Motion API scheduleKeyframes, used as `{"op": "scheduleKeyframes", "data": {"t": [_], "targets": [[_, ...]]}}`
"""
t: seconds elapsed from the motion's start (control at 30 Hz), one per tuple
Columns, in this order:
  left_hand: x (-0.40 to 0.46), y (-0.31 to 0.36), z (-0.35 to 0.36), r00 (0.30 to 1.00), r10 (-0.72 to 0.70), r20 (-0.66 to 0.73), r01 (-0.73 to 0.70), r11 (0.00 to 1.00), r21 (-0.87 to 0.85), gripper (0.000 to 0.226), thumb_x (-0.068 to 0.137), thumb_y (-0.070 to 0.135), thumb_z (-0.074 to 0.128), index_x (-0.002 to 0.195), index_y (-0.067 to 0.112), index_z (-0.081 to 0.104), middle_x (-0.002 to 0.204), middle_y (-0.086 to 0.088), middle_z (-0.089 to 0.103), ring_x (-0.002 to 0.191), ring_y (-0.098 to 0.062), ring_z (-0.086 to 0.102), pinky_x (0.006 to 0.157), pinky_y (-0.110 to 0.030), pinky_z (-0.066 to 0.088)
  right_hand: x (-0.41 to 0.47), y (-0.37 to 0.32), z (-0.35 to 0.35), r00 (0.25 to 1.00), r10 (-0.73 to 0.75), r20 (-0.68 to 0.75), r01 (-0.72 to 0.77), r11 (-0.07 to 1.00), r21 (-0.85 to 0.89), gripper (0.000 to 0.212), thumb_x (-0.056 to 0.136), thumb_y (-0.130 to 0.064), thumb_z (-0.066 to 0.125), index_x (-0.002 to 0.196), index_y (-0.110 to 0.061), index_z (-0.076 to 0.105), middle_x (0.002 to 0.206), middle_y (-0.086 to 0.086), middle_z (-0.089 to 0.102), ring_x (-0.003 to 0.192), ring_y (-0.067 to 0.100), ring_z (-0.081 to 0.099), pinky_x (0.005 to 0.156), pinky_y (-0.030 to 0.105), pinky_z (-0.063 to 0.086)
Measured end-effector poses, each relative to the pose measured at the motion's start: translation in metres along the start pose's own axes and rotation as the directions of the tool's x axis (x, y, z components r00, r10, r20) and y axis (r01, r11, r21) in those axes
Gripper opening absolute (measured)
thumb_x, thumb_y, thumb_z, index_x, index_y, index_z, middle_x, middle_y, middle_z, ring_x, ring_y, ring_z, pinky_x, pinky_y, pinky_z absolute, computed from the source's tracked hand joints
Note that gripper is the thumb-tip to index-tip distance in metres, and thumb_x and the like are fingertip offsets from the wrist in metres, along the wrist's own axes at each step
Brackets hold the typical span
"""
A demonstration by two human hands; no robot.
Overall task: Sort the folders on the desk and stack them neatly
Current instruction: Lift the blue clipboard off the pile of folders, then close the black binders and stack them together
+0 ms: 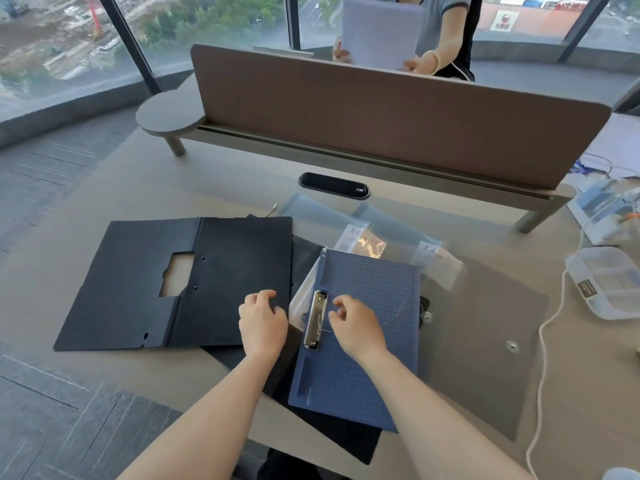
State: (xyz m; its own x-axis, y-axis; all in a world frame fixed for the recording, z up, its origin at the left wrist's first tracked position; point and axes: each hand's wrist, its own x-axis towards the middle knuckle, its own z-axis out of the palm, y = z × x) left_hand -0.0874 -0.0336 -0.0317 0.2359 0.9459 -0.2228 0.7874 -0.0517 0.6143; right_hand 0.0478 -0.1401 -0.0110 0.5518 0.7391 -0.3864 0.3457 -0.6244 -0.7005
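Observation:
A black folder [145, 282] lies opened flat on the left of the desk [104, 195]. A blue clip folder [367, 344] with a metal clamp [316, 318] lies in front of me, over another dark folder [332, 434]. Clear plastic sleeves [381, 233] lie behind it. A grey translucent snap envelope [485, 344] sits to the right. My left hand [261, 322] hovers with curled fingers at the black folder's right edge. My right hand [353, 322] rests on the blue folder beside the clamp, fingers bent; neither hand clearly grips anything.
A brown divider screen [381, 109] on a low shelf crosses the back of the desk, with a black cable port [334, 185] below it. A clear plastic box [609, 282] and a white cord [543, 341] lie at the right. Across the divider a person holds white papers [381, 29].

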Motion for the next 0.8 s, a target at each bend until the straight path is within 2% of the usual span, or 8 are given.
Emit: {"op": "scheduleKeyframes", "data": {"t": [0.07, 0.2, 0.3, 0.47, 0.63, 0.8], "targets": [[0.015, -0.009, -0.013, 0.999, 0.003, -0.034, -0.001, 0.999, 0.053, 0.039, 0.093, 0.014, 0.052, 0.132, 0.015, 0.055, 0.137, -0.009, 0.050, 0.126, -0.028, 0.041, 0.100, -0.042, 0.042, 0.009, -0.021, 0.014, 1.000, -0.004, 0.013, 0.004, 1.000, -0.008, 0.032, 0.096, -0.026, 0.047, 0.124, -0.017, 0.058, 0.109, -0.001, 0.062, 0.098, 0.018, 0.059, 0.084, 0.035, 0.053], [0.046, -0.030, -0.036, 0.998, -0.036, -0.053, 0.042, 0.992, 0.115, 0.048, 0.093, 0.019, 0.053, 0.141, 0.014, 0.047, 0.145, -0.009, 0.044, 0.134, -0.030, 0.036, 0.106, -0.045, 0.036, 0.025, -0.057, 0.041, 0.997, 0.023, 0.068, -0.022, 1.000, -0.014, 0.045, 0.096, -0.023, 0.042, 0.139, -0.016, 0.048, 0.133, 0.003, 0.058, 0.119, 0.022, 0.055, 0.094, 0.033, 0.047], [0.068, -0.046, -0.051, 0.997, -0.064, -0.045, 0.070, 0.987, 0.142, 0.053, 0.093, 0.021, 0.053, 0.145, 0.013, 0.043, 0.151, -0.010, 0.039, 0.139, -0.031, 0.033, 0.110, -0.046, 0.033, 0.038, -0.075, 0.060, 0.994, 0.067, 0.086, -0.065, 0.998, -0.026, 0.049, 0.096, -0.029, 0.046, 0.143, -0.017, 0.043, 0.129, 0.002, 0.058, 0.117, 0.022, 0.056, 0.099, 0.039, 0.048], [0.096, -0.063, -0.069, 0.998, -0.068, -0.013, 0.069, 0.977, 0.200, 0.057, 0.094, 0.021, 0.052, 0.148, 0.011, 0.037, 0.156, -0.014, 0.033, 0.143, -0.032, 0.028, 0.114, -0.047, 0.028, 0.055, -0.093, 0.080, 0.991, 0.125, 0.051, -0.119, 0.987, -0.105, 0.052, 0.097, -0.031, 0.046, 0.147, -0.018, 0.037, 0.150, 0.004, 0.039, 0.132, 0.025, 0.047, 0.103, 0.040, 0.046], [0.116, -0.072, -0.077, 0.992, -0.127, 0.020, 0.121, 0.973, 0.195, 0.062, 0.092, 0.018, 0.051, 0.150, 0.009, 0.030, 0.158, -0.017, 0.028, 0.144, -0.035, 0.026, 0.114, -0.048, 0.027, 0.070, -0.106, 0.090, 0.973, 0.226, -0.035, -0.229, 0.965, -0.130, 0.052, 0.097, -0.029, 0.047, 0.146, -0.014, 0.037, 0.149, 0.007, 0.038, 0.131, 0.027, 0.047, 0.098, 0.037, 0.047], [0.134, -0.078, -0.083, 0.975, -0.212, 0.060, 0.208, 0.976, 0.066, 0.063, 0.092, 0.016, 0.051, 0.150, 0.006, 0.029, 0.150, -0.018, 0.040, 0.136, -0.037, 0.035, 0.108, -0.050, 0.036, 0.088, -0.113, 0.101, 0.920, 0.386, -0.071, -0.390, 0.918, -0.066, 0.047, 0.094, -0.026, 0.048, 0.138, -0.009, 0.045, 0.140, 0.012, 0.047, 0.124, 0.030, 0.051, 0.094, 0.037, 0.049]]}}
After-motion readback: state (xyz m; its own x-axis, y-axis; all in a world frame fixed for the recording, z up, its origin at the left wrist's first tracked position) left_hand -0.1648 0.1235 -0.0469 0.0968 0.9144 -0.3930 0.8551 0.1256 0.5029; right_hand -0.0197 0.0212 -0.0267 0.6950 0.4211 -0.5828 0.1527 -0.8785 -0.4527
